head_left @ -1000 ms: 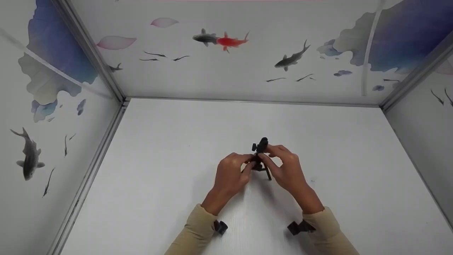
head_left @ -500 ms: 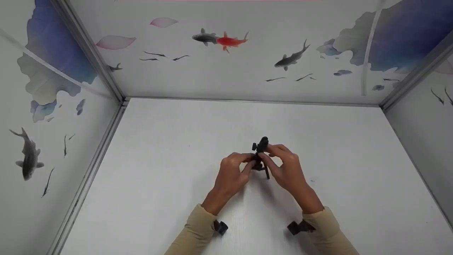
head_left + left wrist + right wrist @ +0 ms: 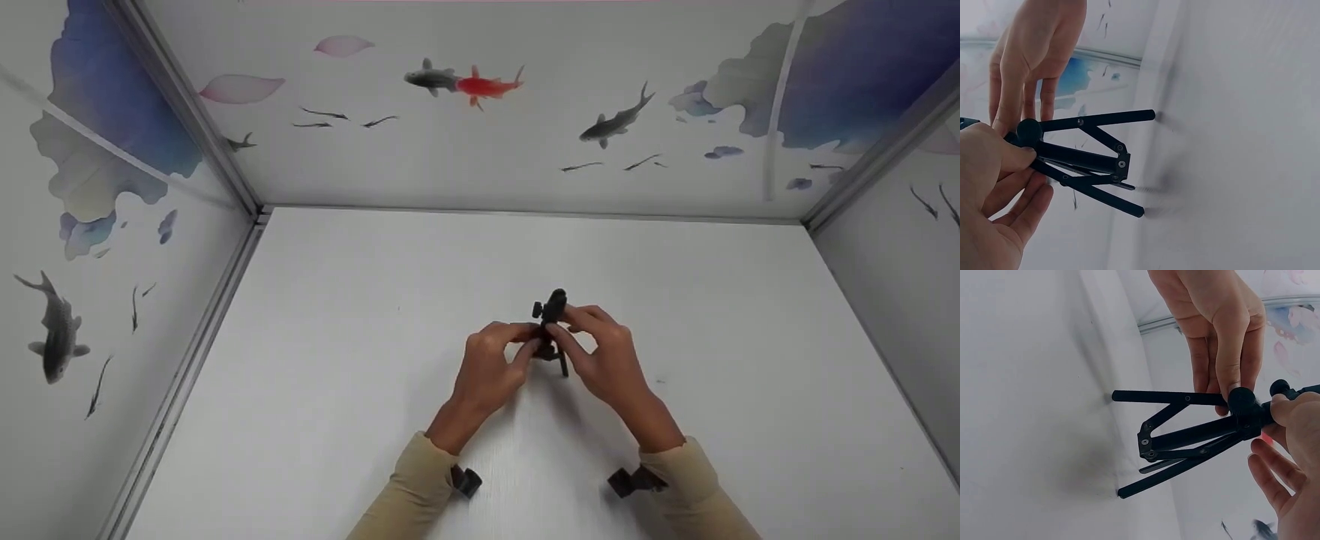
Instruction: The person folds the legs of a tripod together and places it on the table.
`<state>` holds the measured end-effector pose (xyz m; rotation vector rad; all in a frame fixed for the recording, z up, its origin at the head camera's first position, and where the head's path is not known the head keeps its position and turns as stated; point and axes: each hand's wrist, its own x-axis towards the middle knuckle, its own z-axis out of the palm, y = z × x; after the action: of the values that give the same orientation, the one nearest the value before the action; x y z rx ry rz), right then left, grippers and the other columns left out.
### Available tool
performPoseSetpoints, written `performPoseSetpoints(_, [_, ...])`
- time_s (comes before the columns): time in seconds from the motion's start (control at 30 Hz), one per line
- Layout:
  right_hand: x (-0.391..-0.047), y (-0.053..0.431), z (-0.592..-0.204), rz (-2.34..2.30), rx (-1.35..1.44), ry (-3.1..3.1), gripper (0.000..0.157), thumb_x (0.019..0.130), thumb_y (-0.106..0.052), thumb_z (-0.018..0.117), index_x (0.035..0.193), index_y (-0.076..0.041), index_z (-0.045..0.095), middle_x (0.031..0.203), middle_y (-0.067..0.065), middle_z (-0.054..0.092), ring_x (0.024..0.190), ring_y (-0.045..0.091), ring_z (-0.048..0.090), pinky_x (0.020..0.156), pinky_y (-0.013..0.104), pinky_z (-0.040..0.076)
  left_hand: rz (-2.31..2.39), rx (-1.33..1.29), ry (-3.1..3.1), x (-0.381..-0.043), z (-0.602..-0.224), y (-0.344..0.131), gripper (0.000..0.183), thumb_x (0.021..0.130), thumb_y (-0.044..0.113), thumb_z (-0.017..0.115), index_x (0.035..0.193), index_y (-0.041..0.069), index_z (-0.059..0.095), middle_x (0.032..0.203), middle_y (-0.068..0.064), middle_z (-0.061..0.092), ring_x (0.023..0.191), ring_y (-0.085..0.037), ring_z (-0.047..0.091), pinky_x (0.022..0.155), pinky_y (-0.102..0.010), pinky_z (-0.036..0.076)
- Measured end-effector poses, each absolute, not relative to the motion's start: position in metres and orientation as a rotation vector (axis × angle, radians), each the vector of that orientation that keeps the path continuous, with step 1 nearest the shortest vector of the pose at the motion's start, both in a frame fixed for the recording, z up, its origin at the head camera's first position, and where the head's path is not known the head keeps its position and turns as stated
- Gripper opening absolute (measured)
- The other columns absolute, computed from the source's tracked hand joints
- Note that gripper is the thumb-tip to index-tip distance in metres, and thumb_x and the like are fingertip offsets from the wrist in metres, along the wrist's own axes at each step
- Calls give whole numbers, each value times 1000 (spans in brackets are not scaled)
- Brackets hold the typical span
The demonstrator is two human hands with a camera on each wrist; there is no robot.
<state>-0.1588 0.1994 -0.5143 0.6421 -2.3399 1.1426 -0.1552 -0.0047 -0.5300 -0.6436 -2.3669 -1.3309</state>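
Note:
A small black tripod stands between both hands, its slim legs partly spread and pointing down toward the white tabletop. My left hand pinches it at the collar, beside a round knob where the legs join. Higher up, the thumb and fingers of my right hand grip its shaft just under the head. In the left wrist view, hinged braces link the legs to the bottom of the centre column. The leg tips lie close to the tabletop, near their shadows. Fingers hide part of the collar.
The white table meets a back wall and side walls printed with fish and petals. Metal strips run along the corners. A small black camera sits at each cuff, one left and one right.
The lower end of the tripod leg visible in the head view has swung slightly left and inward. Both hands keep their hold and have barely moved.

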Motion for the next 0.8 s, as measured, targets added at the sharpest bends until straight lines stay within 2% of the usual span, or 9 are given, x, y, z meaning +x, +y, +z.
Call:
performPoseSetpoints(0.4, [-160,200,-511,1158,631,-2380,32,101,-16,78,133,-18,78,112,1,81,103,20,79,86,42,66,-1333,-643,-2350,-156,-532,-6,18,99,13,80,117,14,83,107,4,84,99,-9,77,90,-30,62])
performPoseSetpoints(0.8, [-160,202,-507,1114,699,-2375,27,102,-10,76,129,-10,78,113,6,80,108,20,77,85,36,66,-1349,-654,-2298,-157,-534,-4,18,99,9,80,116,12,83,107,2,84,100,-10,77,91,-31,63])
